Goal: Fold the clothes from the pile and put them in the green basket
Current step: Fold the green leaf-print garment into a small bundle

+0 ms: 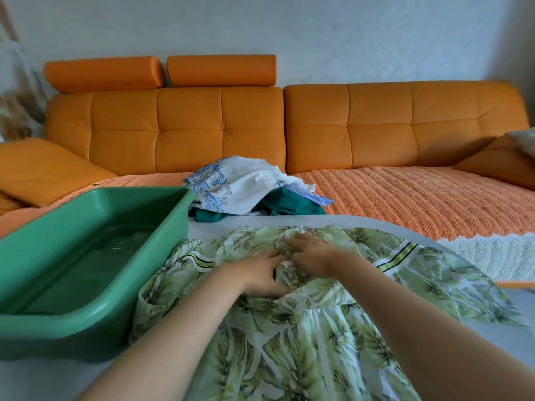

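Beside the green basket, your left hand and right hand press flat-fingered on the leaf-print dress; looks light and floppy, so pinch the shoulders.

Left hand, right hand on dress

Orange sofa against a pale wall.
Two orange roll headrests sit on top of the sofa's left backrest. A quilted orange cover lies over the sofa's seat. One orange cushion leans at the sofa's left end, another orange pillow at its right end, with a pale pillow on it. A patterned curtain hangs left of the sofa.
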